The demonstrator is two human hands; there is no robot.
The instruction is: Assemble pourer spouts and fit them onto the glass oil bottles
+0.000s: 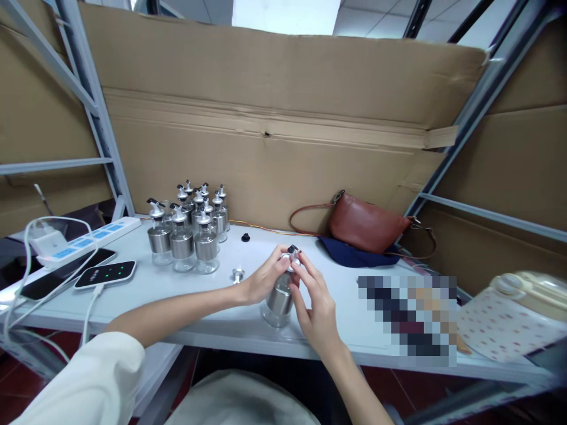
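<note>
Near the table's front edge a glass bottle with a steel band (280,300) stands slightly tilted on the table. Both hands meet at its silver pouring spout (291,260), which has a black flip cap on top. My left hand (264,276) comes from the left, with its fingers closed around the spout. My right hand (315,295) has its thumb and fingers bent against the spout and the neck from the right. Left of the bottle lies a loose silver spout piece (238,275). Farther back is a small black cap (245,237).
Several similar bottles (182,239) with spouts cluster at the back left. Beside them are a power strip (95,239), a phone (66,274) and a power bank (105,275) with white cables. A brown bag (370,221) rests on dark blue cloth (354,255). A dotted container (509,319) stands right.
</note>
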